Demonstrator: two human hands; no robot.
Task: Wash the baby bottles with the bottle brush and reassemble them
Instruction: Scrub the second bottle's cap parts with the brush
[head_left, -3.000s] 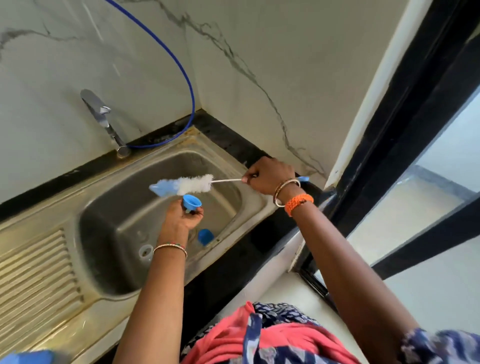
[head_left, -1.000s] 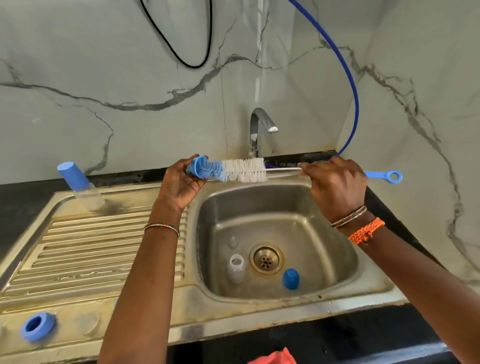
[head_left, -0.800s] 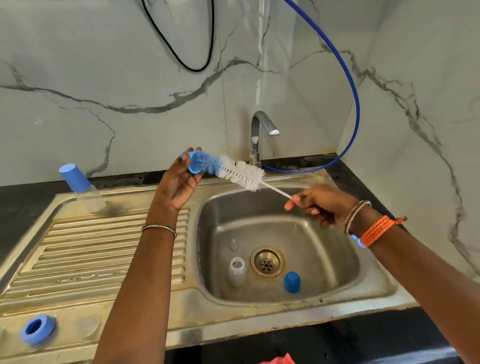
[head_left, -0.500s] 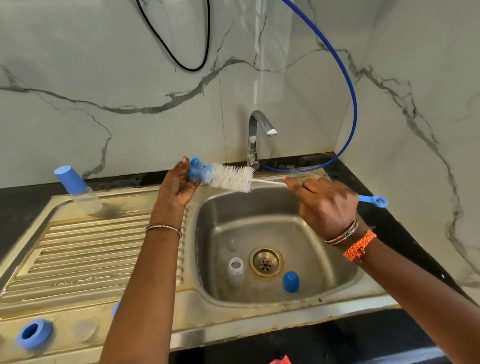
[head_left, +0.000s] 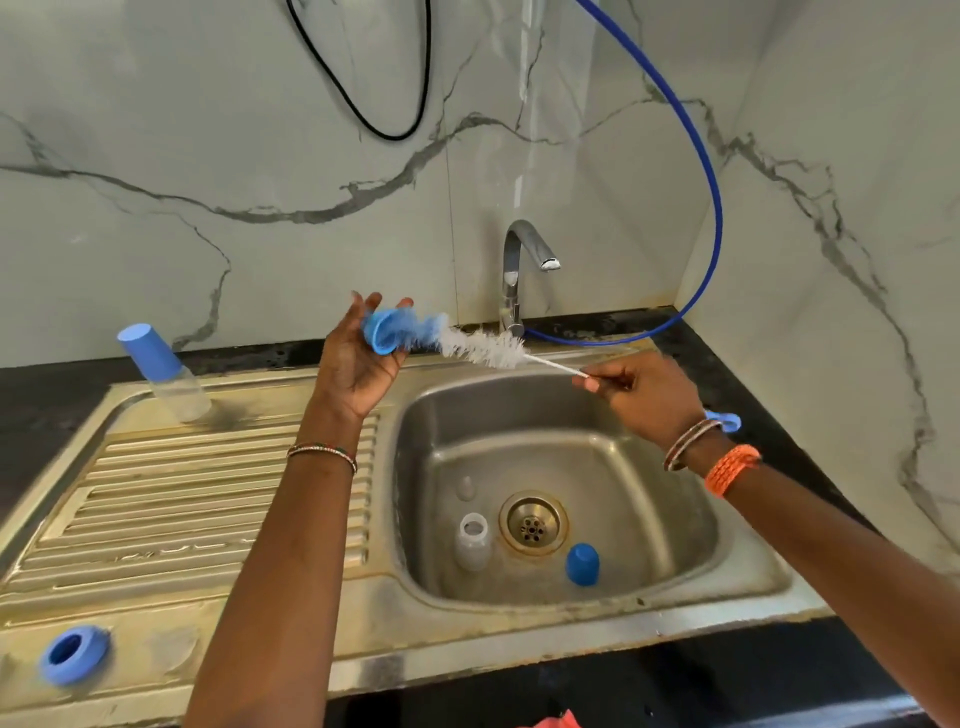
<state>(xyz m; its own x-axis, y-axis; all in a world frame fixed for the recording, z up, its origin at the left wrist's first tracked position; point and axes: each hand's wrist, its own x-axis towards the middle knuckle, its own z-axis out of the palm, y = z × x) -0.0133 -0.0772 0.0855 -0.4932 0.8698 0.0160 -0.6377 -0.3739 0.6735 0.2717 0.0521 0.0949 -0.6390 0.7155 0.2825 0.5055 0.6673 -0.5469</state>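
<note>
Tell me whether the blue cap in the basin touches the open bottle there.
Apart. The head view shows the blue cap and open bottle with bare basin floor between.

One head-worn camera looked forward and steeply down, close over the sink filling the lower frame.
</note>
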